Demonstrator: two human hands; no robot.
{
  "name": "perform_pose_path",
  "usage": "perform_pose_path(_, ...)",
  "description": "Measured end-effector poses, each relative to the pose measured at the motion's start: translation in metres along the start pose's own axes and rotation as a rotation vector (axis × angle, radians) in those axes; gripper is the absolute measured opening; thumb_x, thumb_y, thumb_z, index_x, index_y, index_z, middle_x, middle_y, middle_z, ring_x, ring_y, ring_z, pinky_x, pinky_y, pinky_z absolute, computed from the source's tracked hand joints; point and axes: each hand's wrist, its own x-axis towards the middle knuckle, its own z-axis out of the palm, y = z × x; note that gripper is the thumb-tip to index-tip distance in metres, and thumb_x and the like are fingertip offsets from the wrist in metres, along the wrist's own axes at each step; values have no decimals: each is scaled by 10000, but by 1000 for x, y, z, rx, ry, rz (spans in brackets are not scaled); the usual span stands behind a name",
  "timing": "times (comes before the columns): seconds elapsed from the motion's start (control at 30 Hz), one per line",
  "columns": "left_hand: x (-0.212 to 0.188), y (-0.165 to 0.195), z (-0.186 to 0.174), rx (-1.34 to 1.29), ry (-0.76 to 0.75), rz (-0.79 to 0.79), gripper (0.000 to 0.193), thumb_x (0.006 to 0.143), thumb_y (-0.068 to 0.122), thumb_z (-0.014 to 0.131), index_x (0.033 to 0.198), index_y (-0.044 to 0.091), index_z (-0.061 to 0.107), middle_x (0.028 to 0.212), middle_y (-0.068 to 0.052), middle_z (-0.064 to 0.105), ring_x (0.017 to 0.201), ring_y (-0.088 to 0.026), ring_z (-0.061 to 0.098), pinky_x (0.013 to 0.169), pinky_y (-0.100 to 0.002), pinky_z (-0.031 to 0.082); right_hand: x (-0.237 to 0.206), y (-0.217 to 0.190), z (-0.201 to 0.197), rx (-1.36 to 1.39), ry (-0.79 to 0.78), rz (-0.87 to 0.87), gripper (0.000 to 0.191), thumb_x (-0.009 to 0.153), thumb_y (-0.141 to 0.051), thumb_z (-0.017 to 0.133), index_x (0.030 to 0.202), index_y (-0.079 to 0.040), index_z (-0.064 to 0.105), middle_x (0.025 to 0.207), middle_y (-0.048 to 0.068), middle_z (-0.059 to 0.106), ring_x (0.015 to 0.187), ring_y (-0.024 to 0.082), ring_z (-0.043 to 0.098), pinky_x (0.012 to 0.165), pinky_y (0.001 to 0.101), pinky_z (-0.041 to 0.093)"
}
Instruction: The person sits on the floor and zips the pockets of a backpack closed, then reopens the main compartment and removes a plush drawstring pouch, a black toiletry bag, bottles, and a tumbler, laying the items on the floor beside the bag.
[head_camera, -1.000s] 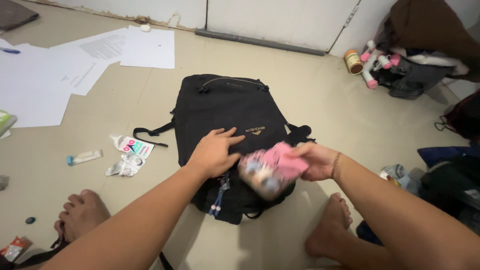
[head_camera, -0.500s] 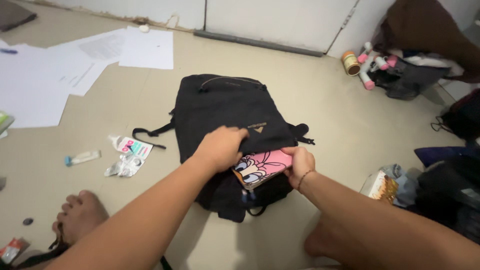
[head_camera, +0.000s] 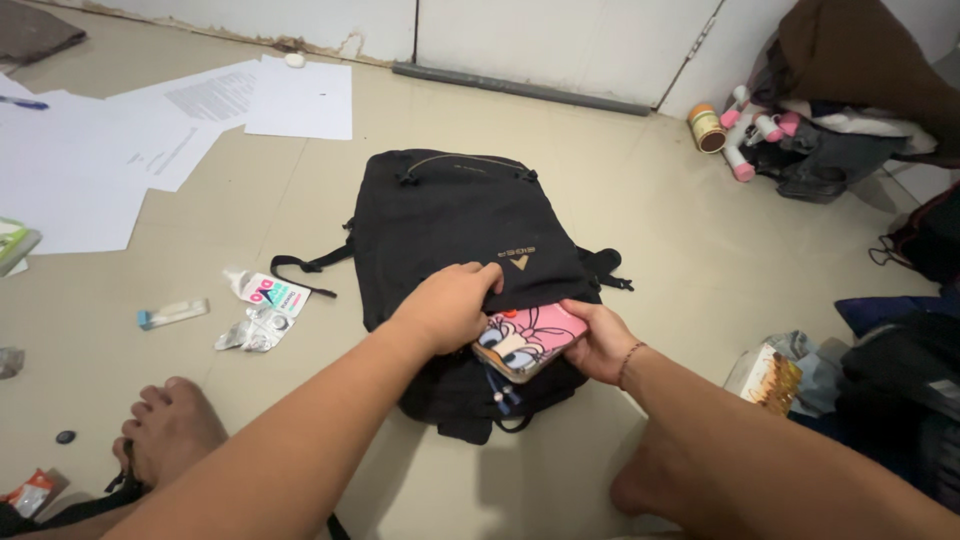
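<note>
A black backpack (head_camera: 450, 220) lies flat on the tiled floor in front of me. My left hand (head_camera: 450, 305) grips the edge of its front flap and holds it up. My right hand (head_camera: 598, 342) holds a pink pouch with a cartoon duck print (head_camera: 527, 340), which is partly under the lifted flap, in the pocket's opening. The pouch's far end is hidden by the fabric. My bare feet rest on the floor on either side of the bag.
White paper sheets (head_camera: 150, 140) cover the floor at the far left. Small wrappers and a tube (head_camera: 172, 313) lie left of the bag. A tin can (head_camera: 705, 127), pink bottles and clothes sit at the far right; a small box (head_camera: 768, 375) lies near my right arm.
My right hand has carried the pink pouch from above the bag down into the pocket opening. My left hand has shifted to the flap's edge and lifted it.
</note>
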Motion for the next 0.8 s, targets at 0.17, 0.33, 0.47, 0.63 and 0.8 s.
perform_pose_path(0.17,4,-6,-23,-102,-162,-151,434,735,124,743,1167,133,698,1101,-174,728,1054,-363,696,924,-416,555,13,12,2,49,50,-181,282,1040,-152,453,1156,70,585,1113,174,698,991,257,718,901,381,594)
perform_pose_path(0.33,1,-3,-29,-100,-247,-137,549,667,247,871,1169,124,687,1086,-188,719,1057,-356,689,938,-403,540,20,11,7,117,97,-236,263,1031,-111,458,1154,86,581,1091,185,704,985,270,726,890,387,604)
perform_pose_path(0.47,-8,-1,-13,-18,-39,139,870,409,426,1001,1124,74,651,1059,-143,715,1002,-371,681,858,-460,517,19,4,13,57,65,-272,278,1021,-130,478,1163,89,572,1036,168,709,940,271,722,850,399,602)
perform_pose_path(0.63,-12,-8,2,-8,43,-124,317,738,208,819,999,127,658,1038,-79,710,1020,-324,676,844,-451,537,-7,-19,6,-352,-34,-129,197,953,-127,590,1106,-6,622,956,83,729,756,161,718,643,295,577)
perform_pose_path(0.8,-15,0,16,145,249,-52,302,668,113,796,924,113,636,1032,-84,619,999,-338,589,796,-455,529,-23,-34,1,-536,-91,75,196,897,-23,707,1060,-116,653,873,2,687,583,30,607,508,162,507)
